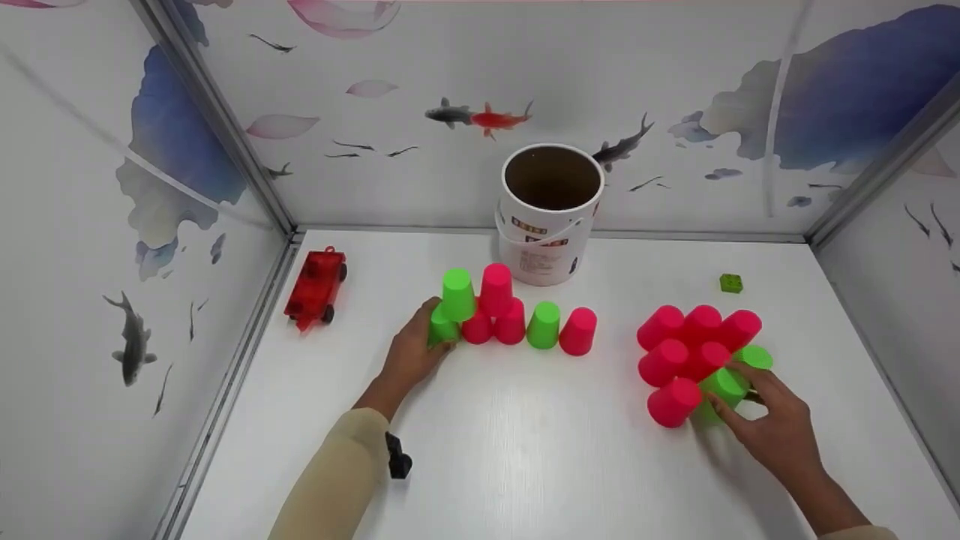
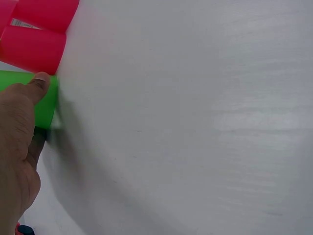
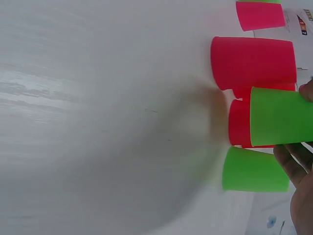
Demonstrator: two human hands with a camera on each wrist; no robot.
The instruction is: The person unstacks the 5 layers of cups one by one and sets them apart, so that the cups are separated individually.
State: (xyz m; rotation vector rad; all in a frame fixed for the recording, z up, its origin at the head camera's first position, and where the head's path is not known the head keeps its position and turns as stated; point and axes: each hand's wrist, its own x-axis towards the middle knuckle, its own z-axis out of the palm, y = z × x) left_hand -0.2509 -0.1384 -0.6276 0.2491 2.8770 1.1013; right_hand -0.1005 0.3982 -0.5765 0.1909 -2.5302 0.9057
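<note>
My left hand (image 1: 409, 351) grips a green cup (image 1: 444, 330) at the left end of a row of upside-down cups; its thumb lies on the cup's side in the left wrist view. Another green cup (image 1: 457, 294) and a red cup (image 1: 496, 289) stand on top of that row. A lone green cup (image 1: 544, 325) and red cup (image 1: 578, 331) continue the row rightwards. At the right, my right hand (image 1: 781, 429) pinches a green cup (image 3: 281, 116) between thumb and fingers, beside several red cups (image 1: 664, 363). One more green cup (image 1: 756, 357) stands just behind it.
A white bucket (image 1: 546, 255) with a handle stands behind the row, by the back wall. A red toy car (image 1: 318, 286) is at the back left. A small green block (image 1: 730, 283) lies at the back right. Patterned walls (image 1: 390, 180) enclose the white table (image 1: 525, 450).
</note>
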